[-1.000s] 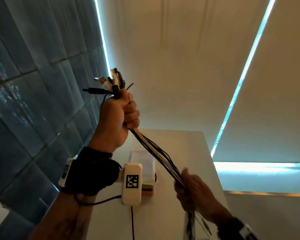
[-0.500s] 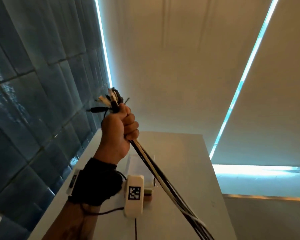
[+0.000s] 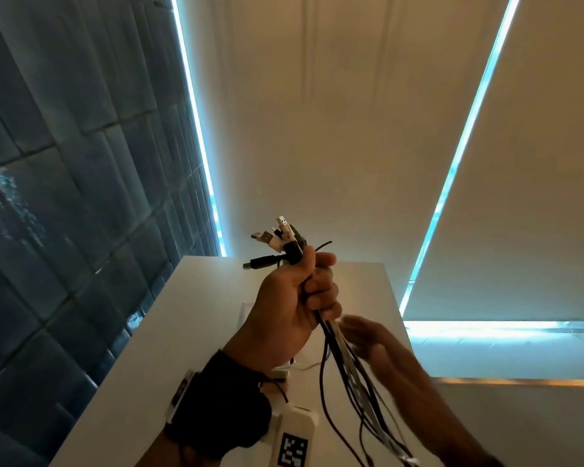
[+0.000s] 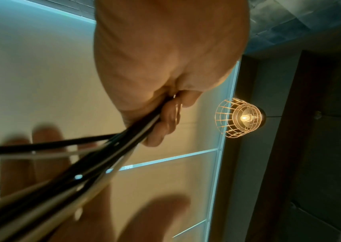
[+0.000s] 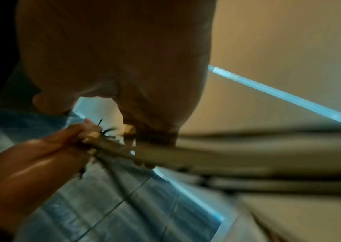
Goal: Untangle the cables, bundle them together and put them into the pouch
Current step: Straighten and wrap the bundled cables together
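My left hand [image 3: 292, 306] is raised over the table and grips a bundle of black and white cables [image 3: 346, 362] just below their plug ends [image 3: 280, 242], which fan out above the fist. The strands hang loose down to the right. My right hand [image 3: 368, 335], blurred, is open right under the left fist, on the right side of the cables. In the left wrist view its straight fingers [image 4: 45, 144] spread behind the cables [image 4: 103, 163]. In the right wrist view the cables [image 5: 227, 155] run past my right hand [image 5: 113, 57] to my left hand [image 5: 41, 155]. A white flat item [image 3: 245, 311] lies mostly hidden behind the left hand.
The white table [image 3: 189, 318] runs away from me, with a dark blue tiled wall [image 3: 64, 197] along its left side and pale blinds [image 3: 351, 129] behind. A caged lamp [image 4: 240, 117] glows in the left wrist view.
My right hand slid down the cables and out of view, and has now come back up open beside the left fist. The cables, taut before, now hang loose.
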Available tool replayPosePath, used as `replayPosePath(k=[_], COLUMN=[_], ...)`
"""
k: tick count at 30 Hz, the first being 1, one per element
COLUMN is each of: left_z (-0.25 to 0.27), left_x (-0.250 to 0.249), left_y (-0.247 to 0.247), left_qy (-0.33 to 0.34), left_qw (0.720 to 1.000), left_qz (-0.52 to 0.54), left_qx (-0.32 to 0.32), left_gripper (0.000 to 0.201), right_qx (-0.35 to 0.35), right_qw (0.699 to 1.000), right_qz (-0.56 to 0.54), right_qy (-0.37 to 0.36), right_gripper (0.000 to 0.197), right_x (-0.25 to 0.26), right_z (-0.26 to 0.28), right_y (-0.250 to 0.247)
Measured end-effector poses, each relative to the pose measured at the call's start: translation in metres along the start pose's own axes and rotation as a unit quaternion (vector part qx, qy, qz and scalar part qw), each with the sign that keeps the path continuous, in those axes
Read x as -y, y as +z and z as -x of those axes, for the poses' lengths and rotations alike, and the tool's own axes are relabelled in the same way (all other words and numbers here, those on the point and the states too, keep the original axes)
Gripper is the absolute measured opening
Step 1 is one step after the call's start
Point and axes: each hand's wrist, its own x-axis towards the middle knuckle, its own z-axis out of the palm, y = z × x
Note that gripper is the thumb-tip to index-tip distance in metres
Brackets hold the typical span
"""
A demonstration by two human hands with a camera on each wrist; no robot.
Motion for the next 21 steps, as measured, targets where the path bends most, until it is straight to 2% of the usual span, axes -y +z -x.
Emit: replayPosePath(k=[1, 3, 6, 10, 13, 17, 19, 21], left_z=[-0.001, -0.005, -0.012, -0.020, -0.025, -0.022, -0.015, -0.005], left_x=[0.001, -0.002, -0.012, -0.022, -0.023, -0.022, -0.017, -0.011], left_y=[0.000, -0.003, -0.017, -0.041, -0.059, -0.080, -0.087, -0.089], left_qy=[0.005, 0.017, 0.022, 0.000, -0.002, -0.021, -0.046, -0.076], left_qw=[1.000, 0.999, 0.997, 0.998, 0.996, 0.992, 0.989, 0.984], left_qz=[-0.001, -0.018, -0.057, -0.007, 0.008, -0.047, -0.080, -0.128], left_qx=[-0.007, -0.020, -0.049, -0.065, -0.091, -0.119, -0.116, -0.097], left_gripper=[0.027, 0.030, 0.037, 0.039, 0.039, 0.037, 0.035, 0.032], right_qx=[0.010, 0.032, 0.047, 0.113, 0.145, 0.166, 0.169, 0.202], right_qw=[1.000, 0.997, 0.984, 0.971, 0.966, 0.953, 0.951, 0.941], right_qz=[0.001, -0.058, -0.152, -0.149, -0.087, 0.007, 0.099, 0.216], right_qy=[0.023, 0.025, 0.078, 0.149, 0.197, 0.253, 0.240, 0.166], right_gripper=[0.067, 0.055, 0.062, 0.053, 0.049, 0.039, 0.033, 0.031], right_x=[0.011, -0.001, -0.014, -0.029, -0.034, -0.014, 0.003, 0.022], right_z=[-0.012, -0.028, -0.035, -0.026, -0.013, 0.007, 0.012, 0.011], right_y=[0.021, 0.042, 0.045, 0.044, 0.033, 0.014, -0.001, -0.017])
